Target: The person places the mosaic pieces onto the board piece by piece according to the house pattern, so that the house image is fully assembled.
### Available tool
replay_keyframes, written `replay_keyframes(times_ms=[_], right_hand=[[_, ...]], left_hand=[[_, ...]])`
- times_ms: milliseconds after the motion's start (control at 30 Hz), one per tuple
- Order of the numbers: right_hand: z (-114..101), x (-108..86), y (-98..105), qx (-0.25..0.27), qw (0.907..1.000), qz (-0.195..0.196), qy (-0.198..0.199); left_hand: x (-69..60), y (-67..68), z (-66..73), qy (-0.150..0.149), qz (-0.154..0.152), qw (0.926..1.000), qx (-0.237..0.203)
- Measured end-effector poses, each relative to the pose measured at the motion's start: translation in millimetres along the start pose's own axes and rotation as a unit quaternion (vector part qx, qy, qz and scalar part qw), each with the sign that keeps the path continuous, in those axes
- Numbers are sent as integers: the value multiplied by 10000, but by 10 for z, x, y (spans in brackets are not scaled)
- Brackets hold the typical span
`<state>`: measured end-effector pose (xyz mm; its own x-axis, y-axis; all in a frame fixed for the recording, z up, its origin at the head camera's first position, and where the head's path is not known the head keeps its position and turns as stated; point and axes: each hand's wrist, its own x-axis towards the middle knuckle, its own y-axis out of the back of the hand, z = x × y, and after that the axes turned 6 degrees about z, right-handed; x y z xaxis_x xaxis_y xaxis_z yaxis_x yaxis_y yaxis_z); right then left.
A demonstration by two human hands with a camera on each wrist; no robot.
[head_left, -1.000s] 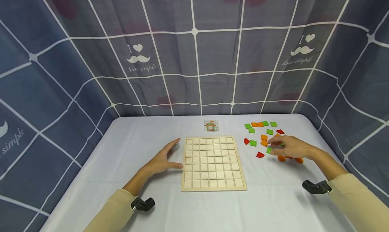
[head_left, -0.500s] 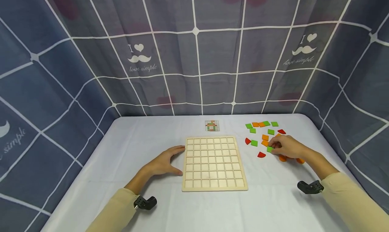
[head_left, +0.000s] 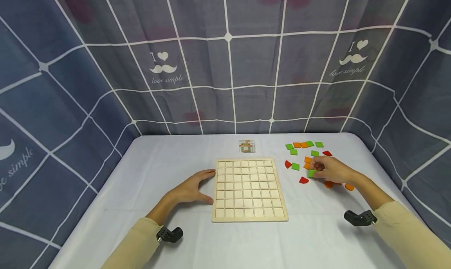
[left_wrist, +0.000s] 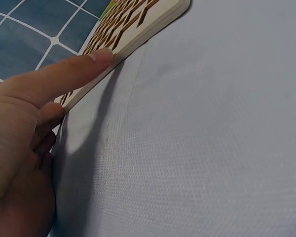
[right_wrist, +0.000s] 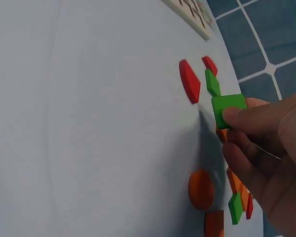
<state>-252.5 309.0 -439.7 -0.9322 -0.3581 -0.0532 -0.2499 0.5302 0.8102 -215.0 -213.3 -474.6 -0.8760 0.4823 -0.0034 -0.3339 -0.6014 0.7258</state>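
A wooden grid board (head_left: 249,190) lies flat at the middle of the table. My left hand (head_left: 190,188) is at its left side, thumb and fingers spread and touching the edge; in the left wrist view the thumb (left_wrist: 74,74) rests on the rim. On the right, my right hand (head_left: 332,170) pinches a green square tile (right_wrist: 229,106) between thumb and fingers. The tile appears raised off the cloth in the right wrist view. Around and under that hand lie orange square tiles (head_left: 308,159), a red quarter-round tile (head_left: 303,180) and orange round tiles (head_left: 349,186).
Behind the board lies a small pattern card (head_left: 246,146) with a coloured grid picture. More green tiles (head_left: 295,166) and red pieces are scattered at the table's right. A checked curtain (head_left: 211,65) encloses the white-covered table (head_left: 169,151) at the back and sides.
My right hand has closed thumb and fingers on the green square tile and raised it slightly. The left hand has come closer to the board and now touches its left edge.
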Motion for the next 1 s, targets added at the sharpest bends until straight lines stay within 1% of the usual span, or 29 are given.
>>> replay_keyframes(times_ms=[200,400,567,700,800,1000], right_hand=[[-211,-7,-33,297,9989,63,347],[-426,40,-155,400,9985,26,384],[-576,87,-253,485,9962,-191,695],[-685,111,-355,748,9930,-352,838],[-782,127,-452,879,9908,-475,911],[-1006,173,-666,1081,9844,-736,1179]], left_hand=[[-4,-14,4,23,80,10000,-26],[12,-29,5,19,113,9999,27],[10,-29,-10,47,153,9999,60],[13,-20,-8,30,165,9998,78],[19,-21,-2,28,149,9999,60],[23,-26,8,-15,140,9999,39]])
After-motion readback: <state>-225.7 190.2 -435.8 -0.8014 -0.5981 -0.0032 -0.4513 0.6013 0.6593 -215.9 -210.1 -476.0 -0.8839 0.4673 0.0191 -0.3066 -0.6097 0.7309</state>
